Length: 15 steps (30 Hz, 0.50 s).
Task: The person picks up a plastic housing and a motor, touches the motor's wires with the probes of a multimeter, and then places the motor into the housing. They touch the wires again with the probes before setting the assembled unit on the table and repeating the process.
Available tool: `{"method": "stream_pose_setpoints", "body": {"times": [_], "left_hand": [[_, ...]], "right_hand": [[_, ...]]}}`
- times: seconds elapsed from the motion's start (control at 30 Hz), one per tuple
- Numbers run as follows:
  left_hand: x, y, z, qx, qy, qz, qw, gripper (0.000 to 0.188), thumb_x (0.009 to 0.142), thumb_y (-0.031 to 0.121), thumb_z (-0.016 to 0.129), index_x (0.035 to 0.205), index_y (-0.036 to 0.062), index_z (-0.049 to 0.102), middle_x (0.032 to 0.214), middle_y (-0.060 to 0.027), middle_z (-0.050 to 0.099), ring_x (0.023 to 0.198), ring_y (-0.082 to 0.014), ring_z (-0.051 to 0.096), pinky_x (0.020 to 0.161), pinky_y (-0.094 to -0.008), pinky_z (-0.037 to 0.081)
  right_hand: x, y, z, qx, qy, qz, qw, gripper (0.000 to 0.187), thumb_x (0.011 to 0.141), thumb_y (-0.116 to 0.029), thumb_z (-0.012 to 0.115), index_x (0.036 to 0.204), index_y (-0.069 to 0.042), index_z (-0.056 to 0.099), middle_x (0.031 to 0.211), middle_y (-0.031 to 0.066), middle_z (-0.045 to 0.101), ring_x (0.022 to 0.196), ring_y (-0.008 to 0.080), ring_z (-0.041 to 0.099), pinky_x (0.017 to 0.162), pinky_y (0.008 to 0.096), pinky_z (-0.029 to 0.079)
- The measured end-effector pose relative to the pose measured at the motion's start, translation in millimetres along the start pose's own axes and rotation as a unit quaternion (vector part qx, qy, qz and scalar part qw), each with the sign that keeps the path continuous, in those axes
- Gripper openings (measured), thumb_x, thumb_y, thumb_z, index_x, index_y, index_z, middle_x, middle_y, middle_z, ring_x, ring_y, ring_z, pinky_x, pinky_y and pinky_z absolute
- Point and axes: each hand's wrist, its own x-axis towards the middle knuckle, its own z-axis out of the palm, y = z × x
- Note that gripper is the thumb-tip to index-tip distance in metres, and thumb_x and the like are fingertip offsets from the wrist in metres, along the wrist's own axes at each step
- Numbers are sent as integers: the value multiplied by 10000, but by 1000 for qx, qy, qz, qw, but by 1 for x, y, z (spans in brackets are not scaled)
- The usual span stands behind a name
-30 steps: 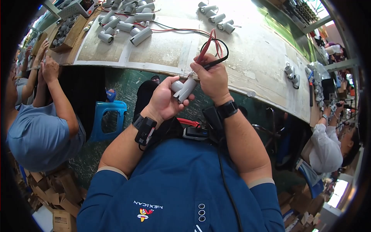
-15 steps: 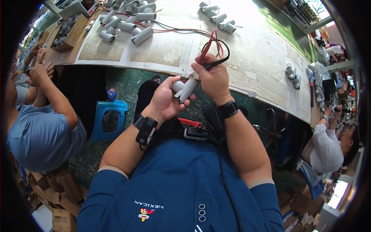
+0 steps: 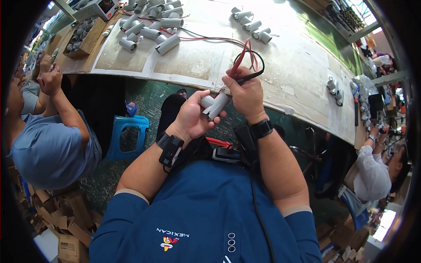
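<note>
My left hand is closed around a grey T-shaped plastic part just off the table's near edge. The part is tilted, with a notched open end toward me. My right hand grips a pair of test probes, a red probe and a black probe, held together between thumb and fingers. Their tips reach down to the far end of the grey part, near thin wire ends; whether they touch is too small to tell. Red and black leads run from the probes leftward over the table.
Many similar grey parts lie at the back left, beside a box of parts and a meter with a screen. More grey parts sit at the back and right. Co-workers sit on both sides; a blue stool stands left.
The whole view has shifted slightly, so everything appears a little farther right. Both hands keep the same grip on the grey part and the probes.
</note>
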Motion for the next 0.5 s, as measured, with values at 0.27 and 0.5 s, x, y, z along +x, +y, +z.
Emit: {"method": "stream_pose_setpoints", "body": {"times": [0.27, 0.5], "left_hand": [[-1, 0, -1, 10, 20, 7, 1000, 447, 1040, 474, 405, 1202, 108, 603, 856, -198, 715, 598, -235, 669, 448, -277, 509], [-14, 0, 7, 47, 36, 4, 998, 480, 1035, 508, 427, 1192, 91, 605, 835, -176, 710, 595, -223, 655, 478, -275, 513]], "right_hand": [[-1, -7, 3, -8, 4, -13, 1000, 163, 919, -74, 741, 1057, -12, 678, 904, 31, 694, 842, 109, 637, 769, 263, 514], [1, 3, -2, 14, 5, -48, 999, 151, 928, -74, 731, 1052, -12, 672, 887, 40, 705, 752, 92, 615, 679, 243, 492]]}}
